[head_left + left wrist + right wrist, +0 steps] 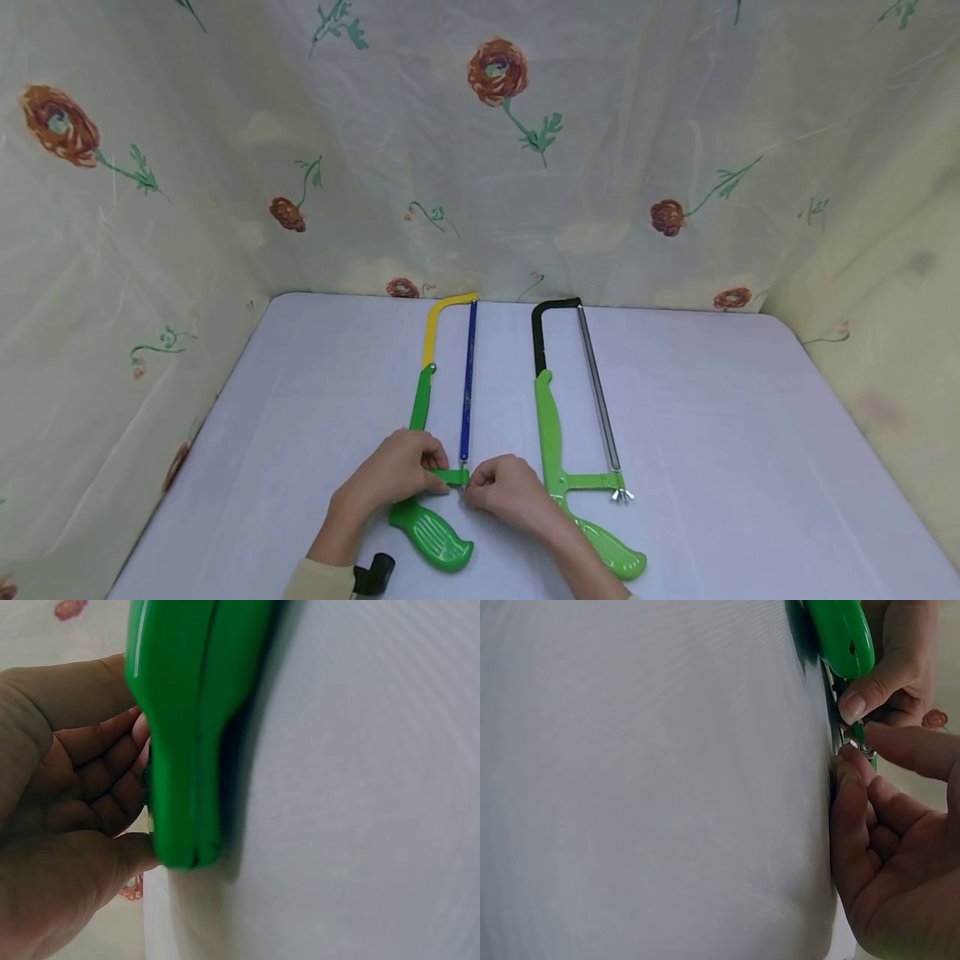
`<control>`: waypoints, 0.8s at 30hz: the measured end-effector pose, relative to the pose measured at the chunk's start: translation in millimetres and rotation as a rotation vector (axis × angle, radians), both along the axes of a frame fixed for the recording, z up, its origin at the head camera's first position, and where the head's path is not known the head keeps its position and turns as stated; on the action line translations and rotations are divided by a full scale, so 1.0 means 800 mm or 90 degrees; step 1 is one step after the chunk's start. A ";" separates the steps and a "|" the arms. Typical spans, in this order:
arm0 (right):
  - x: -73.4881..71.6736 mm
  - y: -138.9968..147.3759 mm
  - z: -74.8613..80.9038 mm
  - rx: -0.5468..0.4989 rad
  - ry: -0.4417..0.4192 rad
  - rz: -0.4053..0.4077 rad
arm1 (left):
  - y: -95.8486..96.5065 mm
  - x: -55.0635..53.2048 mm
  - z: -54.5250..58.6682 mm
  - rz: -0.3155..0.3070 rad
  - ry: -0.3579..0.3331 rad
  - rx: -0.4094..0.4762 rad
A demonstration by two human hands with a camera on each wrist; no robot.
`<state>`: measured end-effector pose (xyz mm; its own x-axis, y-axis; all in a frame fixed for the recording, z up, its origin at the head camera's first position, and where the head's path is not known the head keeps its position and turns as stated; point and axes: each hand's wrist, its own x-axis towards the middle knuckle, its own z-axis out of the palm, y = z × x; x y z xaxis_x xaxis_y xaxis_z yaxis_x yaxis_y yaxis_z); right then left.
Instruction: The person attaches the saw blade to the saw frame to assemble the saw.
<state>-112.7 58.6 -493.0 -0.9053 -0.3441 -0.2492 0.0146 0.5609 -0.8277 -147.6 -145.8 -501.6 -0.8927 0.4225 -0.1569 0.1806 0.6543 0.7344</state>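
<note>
A hacksaw with a dark green handle (433, 537), a yellow front frame (431, 333) and a blue blade (468, 383) lies on the table. My left hand (390, 468) grips its green frame by the short crossbar (453, 477), thumb on the near side. At the crossbar's outer end, the fingertips of my right hand (513, 493) pinch the wing nut, mostly hidden by them; small metal parts (867, 750) show there in the right wrist view. The left wrist view shows the handle's end (180, 750) close up, in front of the left fingers.
Just right lies a second hacksaw (550, 417), light green with a black front frame, a grey blade (598, 387) and a wing nut (622, 495). My right forearm crosses over its handle. A white cloth covers the table (720, 433); flowered curtains (600, 100) hang around it.
</note>
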 end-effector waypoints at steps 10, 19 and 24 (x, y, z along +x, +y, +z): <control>0.001 0.003 0.001 -0.012 -0.009 0.006 | 0.001 0.001 0.001 0.004 -0.003 -0.005; -0.001 0.003 0.001 -0.033 -0.005 -0.007 | 0.000 0.002 0.001 0.003 -0.003 0.000; -0.001 0.002 0.000 -0.026 0.004 -0.008 | 0.000 0.001 0.000 0.000 -0.001 0.004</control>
